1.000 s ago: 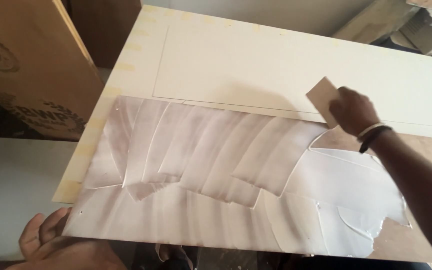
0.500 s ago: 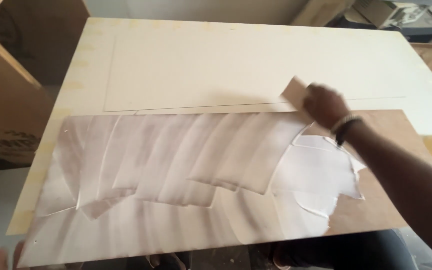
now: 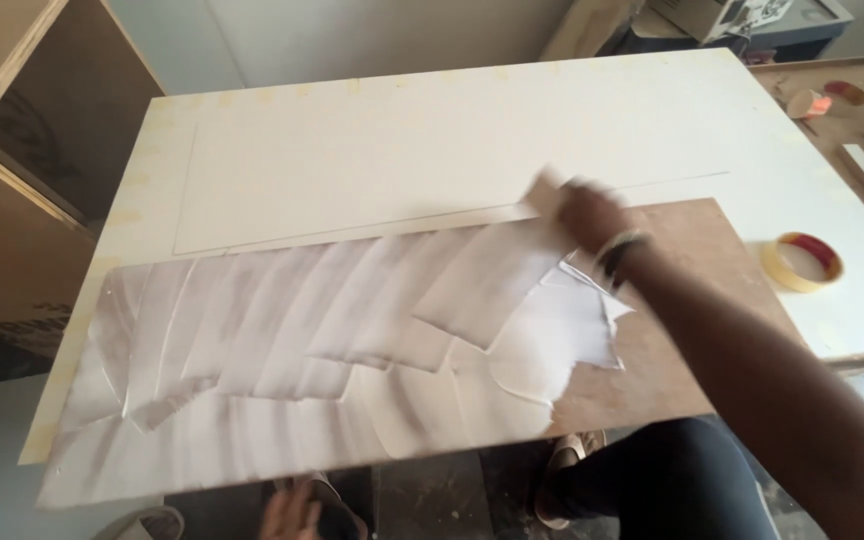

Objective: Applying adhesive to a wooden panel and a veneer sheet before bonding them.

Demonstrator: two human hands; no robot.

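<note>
My right hand (image 3: 590, 216) is shut on a small tan scraper card (image 3: 549, 190), blurred with motion. The card meets the top edge of a brown board (image 3: 687, 300), right where a coat of white paste (image 3: 352, 330) ends. The paste covers most of the board in broad streaks; the right end is bare. The board lies on a large cream panel (image 3: 432, 130). Part of my left hand (image 3: 290, 515) shows below the board's near edge, touching nothing I can make out.
A roll of yellow tape (image 3: 802, 262) lies on the panel to the right of the board. A plywood cabinet (image 3: 22, 190) stands at the left. A small cup (image 3: 808, 102) and clutter sit on a bench at the far right. My feet in sandals (image 3: 562, 470) are below.
My right hand with the scraper has slid left along the board's top edge. The view has swung right, bringing the tape roll into sight. My left hand has dropped lower in view.
</note>
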